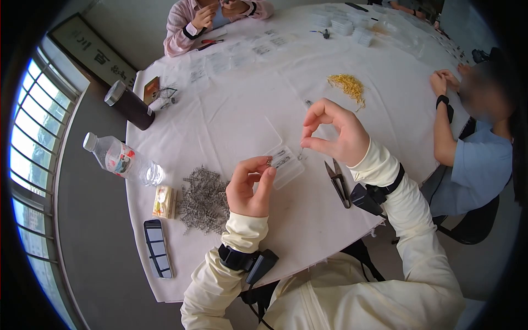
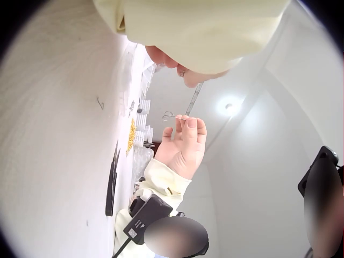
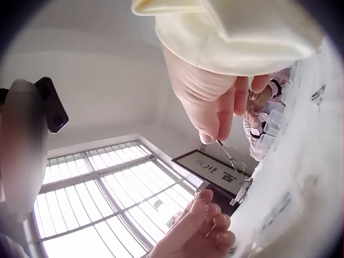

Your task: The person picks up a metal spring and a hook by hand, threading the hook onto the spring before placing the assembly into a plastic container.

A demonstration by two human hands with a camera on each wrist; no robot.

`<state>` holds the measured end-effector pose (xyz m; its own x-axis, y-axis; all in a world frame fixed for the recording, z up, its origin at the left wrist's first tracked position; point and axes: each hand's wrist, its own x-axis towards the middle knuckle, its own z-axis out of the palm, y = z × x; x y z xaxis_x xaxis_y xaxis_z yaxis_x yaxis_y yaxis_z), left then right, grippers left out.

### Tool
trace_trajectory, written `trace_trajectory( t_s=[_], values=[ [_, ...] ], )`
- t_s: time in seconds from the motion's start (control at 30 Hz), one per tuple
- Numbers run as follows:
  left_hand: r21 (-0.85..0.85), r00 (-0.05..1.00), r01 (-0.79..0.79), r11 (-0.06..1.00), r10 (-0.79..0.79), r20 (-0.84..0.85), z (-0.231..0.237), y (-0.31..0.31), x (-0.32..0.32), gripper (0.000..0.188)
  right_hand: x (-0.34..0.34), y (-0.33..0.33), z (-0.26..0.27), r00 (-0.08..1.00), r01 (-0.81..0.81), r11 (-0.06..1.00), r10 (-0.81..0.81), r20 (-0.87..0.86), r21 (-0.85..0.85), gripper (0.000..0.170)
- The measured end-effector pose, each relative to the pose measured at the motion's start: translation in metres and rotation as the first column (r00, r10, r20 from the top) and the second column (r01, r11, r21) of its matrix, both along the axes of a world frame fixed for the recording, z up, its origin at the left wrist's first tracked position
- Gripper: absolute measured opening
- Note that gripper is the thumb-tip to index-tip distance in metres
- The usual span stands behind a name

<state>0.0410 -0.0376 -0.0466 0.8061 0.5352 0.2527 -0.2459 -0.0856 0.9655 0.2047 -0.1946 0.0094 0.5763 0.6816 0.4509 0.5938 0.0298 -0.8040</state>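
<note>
My right hand [image 1: 341, 132] pinches a thin wire hook [image 3: 232, 159] between thumb and forefinger; its curved end hangs below the fingertips in the right wrist view. Lower and to the left, my left hand [image 1: 250, 190] pinches a small shiny metal piece [image 1: 269, 161] between thumb and forefinger. Its other fingers are curled, and small metal bits show among them in the right wrist view. A clear plastic box [image 1: 291, 177] lies open beside the left fingertips, with several dark metal pieces [image 1: 281, 158] in it. Left of that hand spreads a pile of grey wire pieces [image 1: 201, 201].
Black thread snips [image 1: 338, 186] lie right of the box. A yellow heap [image 1: 347, 87] sits farther back. Along the left edge are a water bottle [image 1: 124, 159], dark flask [image 1: 130, 105], tissue pack [image 1: 164, 202] and phone-like slab [image 1: 158, 248]. Other people sit around the table.
</note>
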Motion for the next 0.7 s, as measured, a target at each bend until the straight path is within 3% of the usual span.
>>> trace_trajectory(
  t_s=[0.07,0.23,0.43,0.7],
  values=[
    [0.009,1.000,-0.001,1.000,0.001,-0.008,0.005,-0.001,0.000,0.020,-0.014,0.003,-0.005,0.980,-0.168,0.986,0.165,-0.110,-0.017,0.032],
    [0.022,1.000,-0.007,1.000,0.007,-0.002,-0.001,0.001,0.000,0.018,-0.030,0.014,-0.028,0.932,-0.291,0.957,0.279,-0.231,-0.020,0.032],
    [0.097,0.999,0.043,0.994,-0.041,-0.019,-0.001,0.002,-0.001,0.019,-0.032,0.016,-0.032,0.923,-0.291,0.957,0.280,-0.263,-0.002,0.032],
    [0.068,0.999,0.031,0.997,-0.029,-0.023,0.003,-0.001,-0.001,0.020,-0.024,0.009,-0.021,0.935,-0.241,0.966,0.257,-0.244,0.095,0.035]
  ],
)
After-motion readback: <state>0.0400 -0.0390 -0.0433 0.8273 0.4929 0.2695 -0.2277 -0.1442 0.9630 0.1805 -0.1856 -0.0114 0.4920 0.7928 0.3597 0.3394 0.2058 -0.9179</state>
